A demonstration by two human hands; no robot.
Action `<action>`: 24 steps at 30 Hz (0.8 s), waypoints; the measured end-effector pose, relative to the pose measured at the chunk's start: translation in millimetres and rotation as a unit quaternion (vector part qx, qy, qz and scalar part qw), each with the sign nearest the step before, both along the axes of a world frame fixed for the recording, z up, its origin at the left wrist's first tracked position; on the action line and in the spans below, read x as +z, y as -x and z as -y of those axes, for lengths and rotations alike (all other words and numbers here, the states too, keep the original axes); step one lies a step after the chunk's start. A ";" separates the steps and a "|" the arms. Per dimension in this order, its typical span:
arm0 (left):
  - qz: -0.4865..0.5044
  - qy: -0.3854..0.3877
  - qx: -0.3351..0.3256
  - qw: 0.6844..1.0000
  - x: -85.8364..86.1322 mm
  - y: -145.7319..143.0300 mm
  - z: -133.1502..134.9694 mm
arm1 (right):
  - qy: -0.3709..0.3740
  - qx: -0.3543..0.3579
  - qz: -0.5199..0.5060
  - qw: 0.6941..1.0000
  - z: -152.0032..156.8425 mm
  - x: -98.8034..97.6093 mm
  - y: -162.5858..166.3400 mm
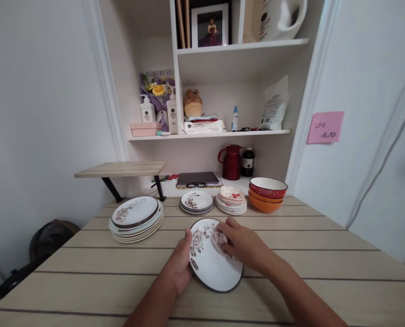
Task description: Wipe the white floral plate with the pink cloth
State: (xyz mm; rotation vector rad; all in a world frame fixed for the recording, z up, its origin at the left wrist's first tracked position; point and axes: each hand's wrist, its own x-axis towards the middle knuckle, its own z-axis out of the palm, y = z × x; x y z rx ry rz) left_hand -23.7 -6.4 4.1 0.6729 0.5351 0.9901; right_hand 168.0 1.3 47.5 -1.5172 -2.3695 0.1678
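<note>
A white plate (219,272) with a brown flower pattern and dark rim is tilted up over the table's near middle. My left hand (179,263) grips its left edge, thumb on the rim and the other fingers hidden beneath. In my right hand (238,240) is a bunched pale cloth (218,240), pressed to the plate's upper right face; the fingers are closed round it. Behind this plate lies a small stack of similar plates (198,200). To the left, a taller stack of plates (137,215) has the same flower pattern on top.
Small pinkish dishes (232,194) sit on white saucers, beside stacked red and orange bowls (266,204). A raised wooden shelf (120,169) on black legs stands at back left. A red jug (232,162) and dark bottle (247,162) stand behind, under the white shelving (212,135).
</note>
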 end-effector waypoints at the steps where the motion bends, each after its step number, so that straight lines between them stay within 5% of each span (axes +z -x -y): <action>1: 0.001 0.000 0.005 1.000 -0.2 1.0 -0.6 | 0.026 0.024 0.018 0.999 3.9 1.4 -2.0; 4: 0.014 0.000 -0.003 1.000 -0.8 4.2 -3.1 | 0.073 0.116 0.053 0.989 16.6 4.6 4.1; 8: 0.028 0.015 -0.039 0.999 2.2 4.6 -4.0 | 0.008 0.168 -0.003 0.986 23.1 2.6 31.1; 16: -0.006 0.003 -0.020 1.000 6.6 -1.5 2.9 | -0.111 0.000 -0.087 0.990 -5.4 -2.9 29.6; 20: -0.014 -0.020 -0.004 1.000 6.3 -0.4 3.8 | -0.061 -0.036 -0.043 0.997 -9.7 -2.2 3.5; 24: -0.015 -0.025 0.038 0.999 8.1 0.8 4.0 | 0.027 0.028 0.033 0.999 4.0 1.2 -6.0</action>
